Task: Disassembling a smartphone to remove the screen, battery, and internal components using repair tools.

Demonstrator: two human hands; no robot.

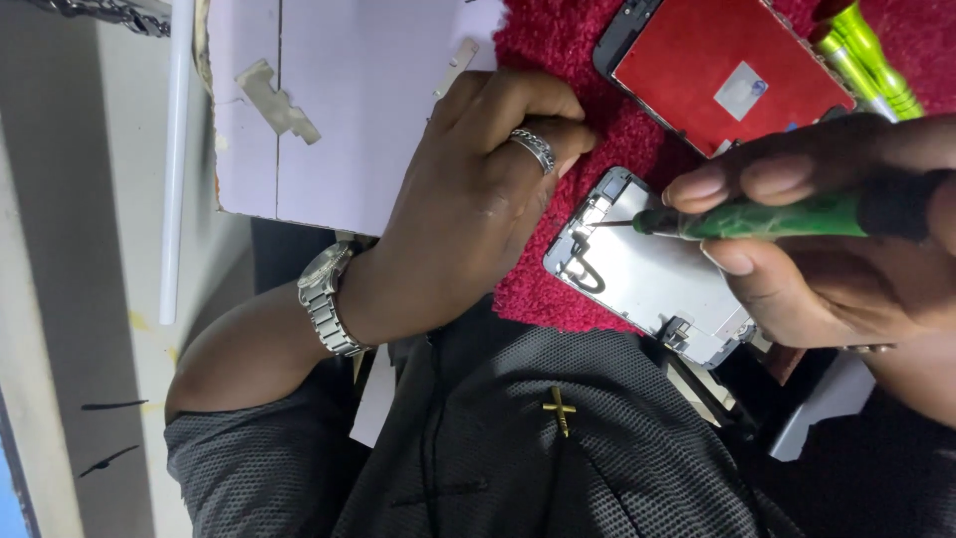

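Observation:
My right hand (827, 249) grips a green-handled screwdriver (767, 217), whose thin tip touches the upper left corner of a silver phone display panel (647, 284). The panel lies back side up on a red fuzzy cloth (558, 50). My left hand (478, 189), with a ring and a metal wristwatch (324, 299), rests curled on the cloth just left of the panel. Its fingertips reach close to the panel's corner; whether they touch it is hidden.
A second phone panel with a red back (722, 70) lies at the top of the cloth. Two yellow-green tools (866, 55) lie beside it. A pale lilac board (349, 100) with small metal pieces sits to the left, and a white rod (177, 159) beyond it.

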